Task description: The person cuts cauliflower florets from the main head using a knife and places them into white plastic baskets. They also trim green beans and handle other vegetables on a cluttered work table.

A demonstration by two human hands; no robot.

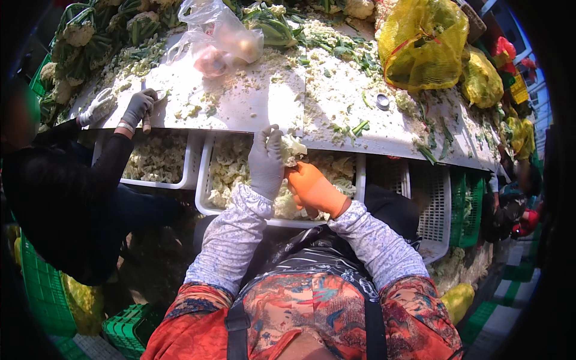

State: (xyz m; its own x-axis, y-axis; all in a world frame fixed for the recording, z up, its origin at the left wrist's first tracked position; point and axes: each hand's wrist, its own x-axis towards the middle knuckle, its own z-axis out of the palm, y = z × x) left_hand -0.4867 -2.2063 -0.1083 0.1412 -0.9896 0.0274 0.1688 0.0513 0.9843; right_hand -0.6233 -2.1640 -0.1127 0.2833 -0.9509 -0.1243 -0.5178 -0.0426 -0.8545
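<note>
In its grey knit glove, my left hand (264, 159) holds a pale cauliflower piece (293, 147) over the front edge of the table. Close against that piece is my right hand (315, 186), in an orange glove, with its fingers curled inward. Whatever the right hand may grip is hidden by the glove. Both hands are above a white plastic crate (204, 182) that holds many cut cauliflower florets (227, 168).
Trimmings litter the white table (180, 92), where a clear plastic bag (220, 40) and a yellow mesh bag (423, 49) stand. Left, a co-worker's gloved hand (139, 108) grips a wooden-handled knife (146, 123). Whole cauliflowers (78, 33) are piled behind. White crates (429, 202) stand at right.
</note>
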